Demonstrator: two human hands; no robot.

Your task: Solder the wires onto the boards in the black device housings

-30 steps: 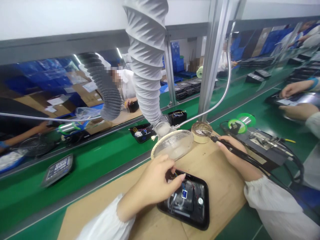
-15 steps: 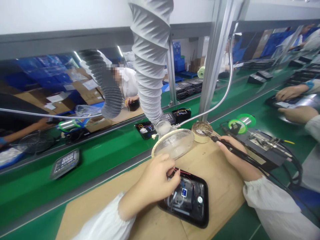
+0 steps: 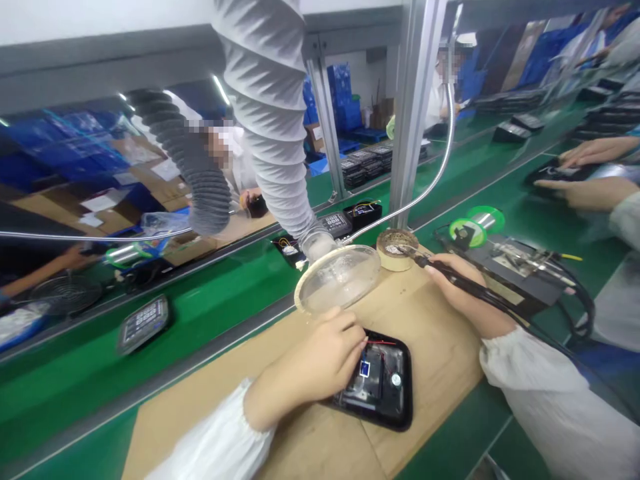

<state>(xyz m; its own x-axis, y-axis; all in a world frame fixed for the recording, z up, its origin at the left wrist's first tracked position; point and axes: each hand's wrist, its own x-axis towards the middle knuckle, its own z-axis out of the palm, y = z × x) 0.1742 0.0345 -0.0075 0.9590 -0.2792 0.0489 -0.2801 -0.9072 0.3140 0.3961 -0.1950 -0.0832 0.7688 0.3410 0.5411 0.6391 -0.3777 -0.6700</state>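
- At your bench, the black casing (image 3: 377, 390) lies open side up on the cardboard sheet (image 3: 440, 347), just below the clear fume funnel (image 3: 345, 277).
- Your left hand (image 3: 325, 357) rests over the casing's far left part, fingers bent and close together. Their tips meet the end of a red wire (image 3: 381, 343); whether they pinch it cannot be told, with the thumb hidden.
- Your right hand (image 3: 457, 287) grips the soldering iron (image 3: 467, 287), fingers closed around its dark handle. The iron's tip is at the mouth of the round tin (image 3: 395, 263), well apart from the casing.
- Already in place inside the casing: a blue square with a white border (image 3: 365, 369) and a round silvery disc (image 3: 396, 379).
- By the look of it, this unit is partway through. The inside lies exposed, the wire runs to your fingertips, and the iron is not on it; finished joints are too small to make out.
- Beyond, another unit (image 3: 144, 323) lies display up on the green belt (image 3: 210, 293), while a green-flanged solder reel (image 3: 477, 227) stands beyond your right hand.
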